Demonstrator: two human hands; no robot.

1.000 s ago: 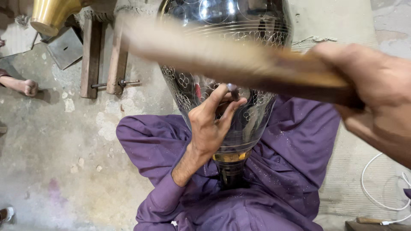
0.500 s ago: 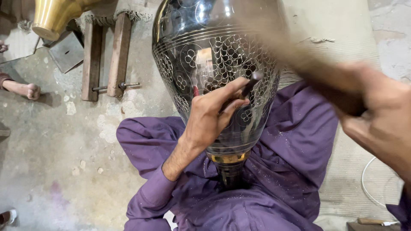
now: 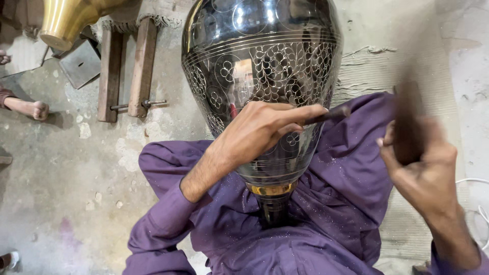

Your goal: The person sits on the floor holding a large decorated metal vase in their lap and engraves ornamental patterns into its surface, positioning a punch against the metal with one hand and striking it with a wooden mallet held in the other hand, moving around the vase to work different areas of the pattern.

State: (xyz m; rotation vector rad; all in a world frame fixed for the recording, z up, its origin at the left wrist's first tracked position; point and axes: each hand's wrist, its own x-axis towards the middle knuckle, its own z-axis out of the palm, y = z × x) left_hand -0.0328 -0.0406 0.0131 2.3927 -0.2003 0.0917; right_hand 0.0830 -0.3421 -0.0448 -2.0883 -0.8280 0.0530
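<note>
Dark, mirror-bright metal vase (image 3: 262, 66), big and pot-bellied, engraved with bands of fine lines, circles and flower-and-scale patterns, stands in the middle of the scene between the person's knees; its narrow brass-coloured neck (image 3: 272, 189) points down into the lap of purple cloth (image 3: 326, 214), its wide body rises toward the far side. Left hand (image 3: 265, 130) lies against the near face of the vase, fingers clenched round a thin dark chisel-like metal tool (image 3: 328, 114); the tool runs to the right from under the forefinger, its tip at the right flank of the vase, though whether it touches the metal there cannot be told. Right hand (image 3: 423, 168) is at the right, apart from the vase, closed round a dark wooden mallet (image 3: 407, 122) that stands up from the fist and is blurred; its head cannot be made out. Far left on the pale concrete floor (image 3: 66, 183) lies a pair of brown wooden bars joined by a metal rod (image 3: 127, 71); beside them a flat grey metal plate (image 3: 79, 63); above that the flared mouth of a golden brass vessel (image 3: 66, 20). At the left edge another person's bare foot (image 3: 30, 108) rests on the floor; a white cable (image 3: 476, 196) curves at the right edge.
</note>
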